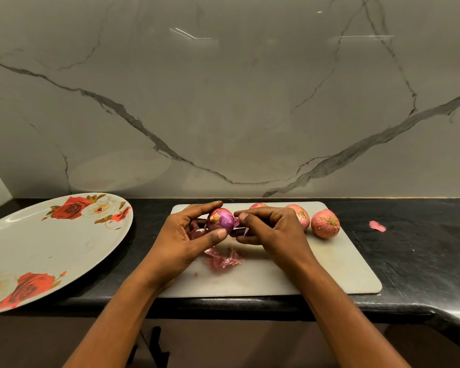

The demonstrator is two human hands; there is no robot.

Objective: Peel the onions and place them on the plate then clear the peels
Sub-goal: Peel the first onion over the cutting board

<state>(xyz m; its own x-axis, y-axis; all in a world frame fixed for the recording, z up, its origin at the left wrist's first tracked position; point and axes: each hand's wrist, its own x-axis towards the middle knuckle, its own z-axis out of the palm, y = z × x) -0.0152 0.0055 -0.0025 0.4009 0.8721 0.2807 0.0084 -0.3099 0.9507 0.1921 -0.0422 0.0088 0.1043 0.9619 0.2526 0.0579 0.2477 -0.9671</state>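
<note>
A small purple-red onion [220,220], its glossy inner skin partly bared, is held above the far left part of a pale grey rectangular cutting board [316,266]. The left hand [186,236] grips it, fingers curled over the top and thumb pressed against its near side. The right hand [271,232] is just beside it, its thumb and fingertips pinching a thin strip of pink papery peel [237,221] that is attached to the onion's right side. Below the hands a loose pile of reddish peels [223,258] lies on the board, with a few more scraps under the left palm. Three unpeeled pinkish onions rest along the board's far edge: one [258,206] mostly hidden behind the right hand, one [302,216] at its knuckles, and one [325,223] just to the right. A large oval white plate with red rose prints [37,240] sits to the left on the black stone counter [422,248] — no onions lie on it. One stray pink peel [377,226] lies on the counter right of the board.
</note>
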